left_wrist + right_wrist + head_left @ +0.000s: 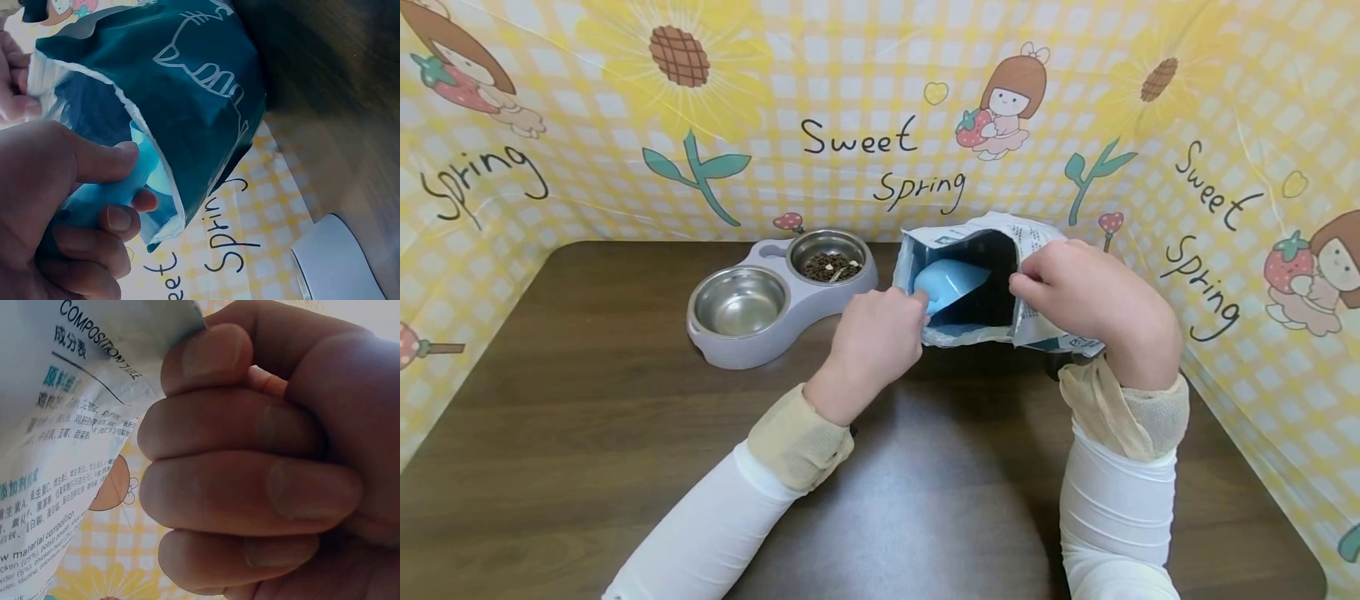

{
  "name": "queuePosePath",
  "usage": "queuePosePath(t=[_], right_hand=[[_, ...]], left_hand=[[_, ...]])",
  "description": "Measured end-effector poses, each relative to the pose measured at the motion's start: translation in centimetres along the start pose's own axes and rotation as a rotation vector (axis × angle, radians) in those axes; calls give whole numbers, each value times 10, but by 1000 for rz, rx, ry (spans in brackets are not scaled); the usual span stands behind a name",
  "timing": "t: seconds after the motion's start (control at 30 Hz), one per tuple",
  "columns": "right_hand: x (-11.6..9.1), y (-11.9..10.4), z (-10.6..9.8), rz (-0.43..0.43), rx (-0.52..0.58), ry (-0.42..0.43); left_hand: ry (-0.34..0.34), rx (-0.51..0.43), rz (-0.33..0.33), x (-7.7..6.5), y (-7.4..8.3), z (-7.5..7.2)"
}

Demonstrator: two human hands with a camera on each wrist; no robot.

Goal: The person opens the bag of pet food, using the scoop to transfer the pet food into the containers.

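A blue scoop (951, 282) reaches into the mouth of a pet food bag (1037, 237), which lies tipped with its opening toward the left. My left hand (880, 337) grips the scoop's handle (94, 203) right at the bag's rim. My right hand (1093, 300) pinches the bag's edge on its right side, the other fingers curled in the right wrist view. Printed text covers the bag's pale side (69, 425); its other side is dark green with a white cat outline. The inside of the bag is dark, its contents hidden.
Left of the bag stands a grey double bowl stand (805, 300). Its back steel bowl (797, 246) holds brown kibble with a few pale pieces; the front steel bowl (741, 304) shows a bare bottom. Behind the brown table (625, 467) hangs a yellow checked cloth (842, 67).
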State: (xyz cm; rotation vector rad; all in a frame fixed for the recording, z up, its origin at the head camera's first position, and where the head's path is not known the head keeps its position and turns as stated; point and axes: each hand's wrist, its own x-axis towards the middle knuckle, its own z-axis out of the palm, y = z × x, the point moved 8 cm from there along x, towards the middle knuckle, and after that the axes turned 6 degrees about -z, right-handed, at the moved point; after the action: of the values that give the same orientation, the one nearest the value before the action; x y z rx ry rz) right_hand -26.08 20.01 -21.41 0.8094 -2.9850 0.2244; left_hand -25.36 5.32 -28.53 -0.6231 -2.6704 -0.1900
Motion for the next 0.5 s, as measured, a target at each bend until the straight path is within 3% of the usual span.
queuePosePath(t=[0.3,0.5], right_hand=[[1,0,1,5,-2,-15],[2,-1,3,-14,12,-20]], left_hand=[[18,36,17,0,3,7],[-15,36,25,1,3,12]])
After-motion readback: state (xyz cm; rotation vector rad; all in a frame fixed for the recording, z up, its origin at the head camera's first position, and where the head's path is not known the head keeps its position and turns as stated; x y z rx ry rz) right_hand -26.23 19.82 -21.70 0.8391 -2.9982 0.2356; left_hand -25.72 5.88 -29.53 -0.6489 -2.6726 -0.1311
